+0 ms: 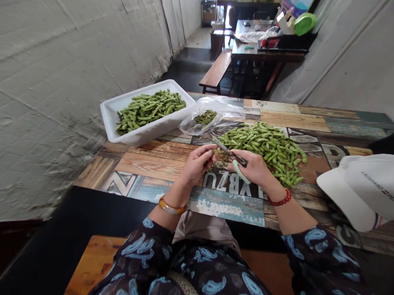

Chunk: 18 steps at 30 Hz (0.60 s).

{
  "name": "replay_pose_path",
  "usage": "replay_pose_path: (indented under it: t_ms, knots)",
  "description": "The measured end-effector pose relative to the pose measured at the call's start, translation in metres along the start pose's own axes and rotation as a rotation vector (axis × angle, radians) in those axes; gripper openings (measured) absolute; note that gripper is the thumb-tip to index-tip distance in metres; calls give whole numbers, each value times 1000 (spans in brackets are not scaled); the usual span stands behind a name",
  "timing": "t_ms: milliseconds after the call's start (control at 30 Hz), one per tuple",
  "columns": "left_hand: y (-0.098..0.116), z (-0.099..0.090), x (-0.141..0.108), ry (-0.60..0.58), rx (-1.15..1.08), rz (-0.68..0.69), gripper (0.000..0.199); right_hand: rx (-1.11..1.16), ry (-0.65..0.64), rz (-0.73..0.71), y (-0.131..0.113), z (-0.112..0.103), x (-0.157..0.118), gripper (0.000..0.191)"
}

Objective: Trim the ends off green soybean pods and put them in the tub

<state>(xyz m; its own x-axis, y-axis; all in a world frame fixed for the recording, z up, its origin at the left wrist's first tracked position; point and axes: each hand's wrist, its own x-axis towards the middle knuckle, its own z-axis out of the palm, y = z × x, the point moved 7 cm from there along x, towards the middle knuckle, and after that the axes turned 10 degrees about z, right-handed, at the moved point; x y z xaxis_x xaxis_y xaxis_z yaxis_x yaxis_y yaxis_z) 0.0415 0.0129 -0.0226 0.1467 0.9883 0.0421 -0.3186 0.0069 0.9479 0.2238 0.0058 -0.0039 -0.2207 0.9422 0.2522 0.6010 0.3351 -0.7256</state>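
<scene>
My right hand (251, 166) is closed on a pair of scissors (239, 171) with pale green handles, its blades pointing up and left. Close to the blade tips, my left hand (199, 161) pinches its fingers together; a bit of green shows at the fingertips, probably a soybean pod, mostly hidden. Beyond my right hand a loose heap of green soybean pods (266, 144) spreads over the table. Small green scraps lie on the tabletop between my hands. To the left, a white plastic tub (134, 137) holds many more pods. Beside it a clear plastic bag (190, 123) contains small trimmings (205, 117).
The patchwork-patterned table (153, 160) ends near my lap. A white cap (366, 187) worn by another person juts in at the right. A rough white wall (55, 78) runs along the left. Farther off are a bench (217, 68) and a second table (245, 48) with clutter.
</scene>
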Motion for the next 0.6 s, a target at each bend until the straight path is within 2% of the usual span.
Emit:
replay_pose_path:
  t_ms: [67, 167, 267, 433, 500, 600]
  knots:
    - [2, -6, 3, 50, -96, -28, 31, 95, 63, 120, 11, -6, 4, 47]
    - [7, -15, 11, 118, -185, -13, 23, 219, 117, 263, 27, -13, 7, 53]
    - [10, -16, 22, 98, -189, -6, 20, 264, 145, 317, 34, -17, 9, 53]
    - [12, -12, 38, 92, -70, -5, 14, 307, 152, 330, 29, -20, 9, 54]
    - [11, -10, 44, 91, 49, 5, 10, 314, 153, 333, 26, -21, 9, 55]
    - [8, -8, 50, 82, 233, 13, 14, 331, 150, 335, 22, -22, 9, 56]
